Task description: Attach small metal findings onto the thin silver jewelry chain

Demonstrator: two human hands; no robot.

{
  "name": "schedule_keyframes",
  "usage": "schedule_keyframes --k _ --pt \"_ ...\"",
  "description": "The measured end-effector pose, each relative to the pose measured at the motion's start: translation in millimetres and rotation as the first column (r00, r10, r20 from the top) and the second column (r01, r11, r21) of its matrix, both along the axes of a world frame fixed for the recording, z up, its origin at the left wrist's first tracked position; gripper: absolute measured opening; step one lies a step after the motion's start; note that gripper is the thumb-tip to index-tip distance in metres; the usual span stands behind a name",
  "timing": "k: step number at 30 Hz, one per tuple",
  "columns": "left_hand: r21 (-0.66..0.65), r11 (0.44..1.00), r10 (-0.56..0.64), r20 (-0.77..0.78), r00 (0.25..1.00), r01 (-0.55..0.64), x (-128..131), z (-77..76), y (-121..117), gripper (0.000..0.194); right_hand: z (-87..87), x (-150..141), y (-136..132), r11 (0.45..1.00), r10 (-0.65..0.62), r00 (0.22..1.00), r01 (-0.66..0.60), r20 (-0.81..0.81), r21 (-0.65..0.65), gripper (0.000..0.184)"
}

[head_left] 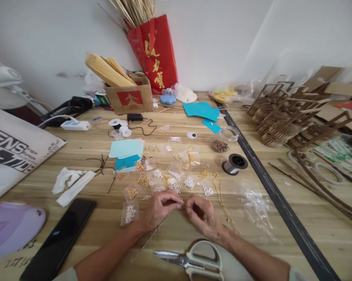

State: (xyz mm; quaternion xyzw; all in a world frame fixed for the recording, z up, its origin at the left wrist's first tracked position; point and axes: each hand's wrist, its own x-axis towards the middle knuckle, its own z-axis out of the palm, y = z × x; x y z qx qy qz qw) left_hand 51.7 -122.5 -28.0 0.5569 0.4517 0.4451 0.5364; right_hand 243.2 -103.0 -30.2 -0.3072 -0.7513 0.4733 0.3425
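Note:
My left hand (163, 207) pinches the end of a thin silvery chain (152, 235), which trails down over the table toward me. Close beside it, my right hand (204, 217) has thumb and forefinger pressed together; whatever is between them is too small to make out. The fingertips of both hands nearly meet. Just beyond them lie little heaps of silver rings (188, 181) and gold findings (143, 179) on small clear bags. A gold chain (219, 195) stretches out to the right of my right hand. White-handled scissors (190, 259) rest below my hands, blades pointing left.
A black phone (60, 238) lies at left, near white cloth strips (76, 189). To the right are a wire spool (234, 164), clear plastic bags (256, 203) and a dark strip (269, 183). Behind stand a cardboard box (130, 97), a red bag (156, 54) and woven baskets (283, 113).

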Motion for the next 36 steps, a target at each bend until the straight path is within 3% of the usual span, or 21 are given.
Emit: schedule_keyframes --k 36 --pt "0.060 0.998 -0.018 -0.059 0.998 0.021 -0.4 -4.6 0.3 0.009 1.5 -0.6 1.1 1.000 -0.008 1.000 0.008 0.024 -0.007 0.011"
